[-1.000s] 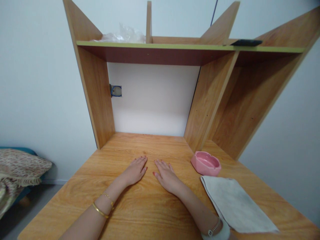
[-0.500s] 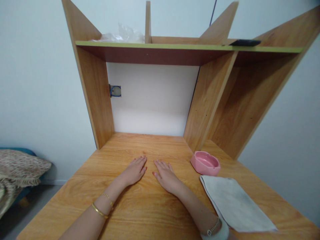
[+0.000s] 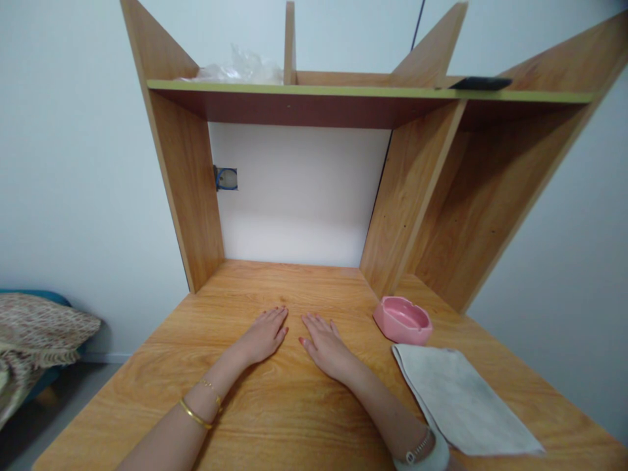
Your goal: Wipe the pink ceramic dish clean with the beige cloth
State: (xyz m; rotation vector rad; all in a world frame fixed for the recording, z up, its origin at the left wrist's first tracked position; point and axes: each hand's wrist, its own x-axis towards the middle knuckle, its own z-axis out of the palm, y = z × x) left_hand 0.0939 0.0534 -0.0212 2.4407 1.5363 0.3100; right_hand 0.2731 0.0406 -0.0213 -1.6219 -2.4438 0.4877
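My left hand (image 3: pixel 265 335) lies flat on the wooden desk (image 3: pixel 275 418), palm down, fingers stretched out and holding nothing. A short gap to its right, my right hand (image 3: pixel 324 345) rests the same way with its thumb spread towards the left hand. To the right of my right hand stands a pink ashtray (image 3: pixel 403 320) with notches in its rim. A folded pale grey cloth (image 3: pixel 466 400) lies in front of the ashtray, to the right of my right forearm. Neither hand touches the ashtray or the cloth.
A wooden shelf unit (image 3: pixel 181 196) rises at the back of the desk. Its upper shelf carries clear plastic wrap (image 3: pixel 245 67) and a dark flat object (image 3: pixel 481 84). An uncovered wall socket box (image 3: pixel 226 178) shows behind. A patterned throw (image 3: pixel 44 327) covers furniture at far left.
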